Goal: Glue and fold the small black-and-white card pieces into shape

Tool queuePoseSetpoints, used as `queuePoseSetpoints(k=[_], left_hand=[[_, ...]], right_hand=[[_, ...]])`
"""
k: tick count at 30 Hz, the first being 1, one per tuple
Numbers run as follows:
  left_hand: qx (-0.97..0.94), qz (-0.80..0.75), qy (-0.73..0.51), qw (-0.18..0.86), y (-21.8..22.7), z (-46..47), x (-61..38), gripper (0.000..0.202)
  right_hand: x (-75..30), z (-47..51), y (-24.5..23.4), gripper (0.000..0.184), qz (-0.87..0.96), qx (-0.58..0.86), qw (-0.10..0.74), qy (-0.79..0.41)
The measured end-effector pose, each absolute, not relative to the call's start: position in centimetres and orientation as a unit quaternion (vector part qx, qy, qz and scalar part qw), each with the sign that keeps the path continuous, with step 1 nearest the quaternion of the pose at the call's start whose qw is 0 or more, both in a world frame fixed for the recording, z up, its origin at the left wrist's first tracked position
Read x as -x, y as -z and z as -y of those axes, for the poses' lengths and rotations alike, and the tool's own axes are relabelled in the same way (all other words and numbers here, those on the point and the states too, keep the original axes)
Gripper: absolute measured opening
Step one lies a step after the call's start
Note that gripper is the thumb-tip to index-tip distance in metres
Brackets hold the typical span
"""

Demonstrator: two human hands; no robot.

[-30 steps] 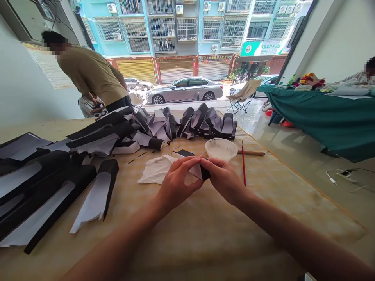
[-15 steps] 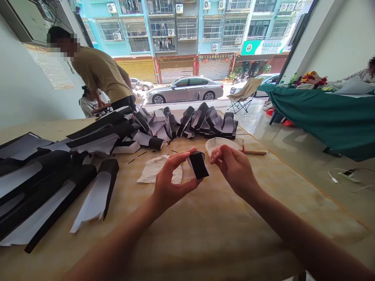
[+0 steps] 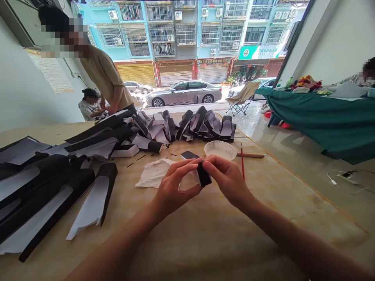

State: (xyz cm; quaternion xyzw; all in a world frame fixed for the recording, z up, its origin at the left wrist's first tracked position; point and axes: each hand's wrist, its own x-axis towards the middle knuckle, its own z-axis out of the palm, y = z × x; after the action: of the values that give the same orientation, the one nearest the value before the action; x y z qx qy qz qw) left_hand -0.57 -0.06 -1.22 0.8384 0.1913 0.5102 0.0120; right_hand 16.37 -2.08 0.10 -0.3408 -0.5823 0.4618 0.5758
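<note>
A small folded piece of black-and-white paper (image 3: 202, 175) is held above the table between both hands. My left hand (image 3: 172, 187) pinches its left side with thumb below and fingers on top. My right hand (image 3: 227, 178) is closed on its right end. Just behind the hands lie a crumpled white cloth (image 3: 152, 177), a flat black paper piece (image 3: 189, 155), a shallow white bowl (image 3: 220, 149) and a red-handled brush (image 3: 242, 163).
Long black-and-white paper pieces (image 3: 52, 187) cover the left of the tan table (image 3: 205, 242); a heap of folded ones (image 3: 193, 125) sits at the far edge. A person (image 3: 105, 78) stands beyond the table, another sits lower. A green-covered table (image 3: 322, 113) is at right.
Half a second ago my right hand was off the piece, which only the left held up; now both hands pinch it again, slightly lower. The standing person has straightened up.
</note>
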Motion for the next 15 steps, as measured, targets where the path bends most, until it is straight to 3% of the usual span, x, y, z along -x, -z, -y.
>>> queuePoseSetpoints(k=[6,15], left_hand=[[-0.838,-0.222,-0.499,0.007,1.5,0.0,0.7,0.057],[-0.856,-0.250,-0.452,-0.029,2.3,-0.4,0.8,0.073]], right_hand=[[-15.8,1.8,0.5,0.023,0.543,0.330,0.588,-0.501],[-16.1,1.0,0.7,0.013,0.586,0.383,0.569,-0.431]])
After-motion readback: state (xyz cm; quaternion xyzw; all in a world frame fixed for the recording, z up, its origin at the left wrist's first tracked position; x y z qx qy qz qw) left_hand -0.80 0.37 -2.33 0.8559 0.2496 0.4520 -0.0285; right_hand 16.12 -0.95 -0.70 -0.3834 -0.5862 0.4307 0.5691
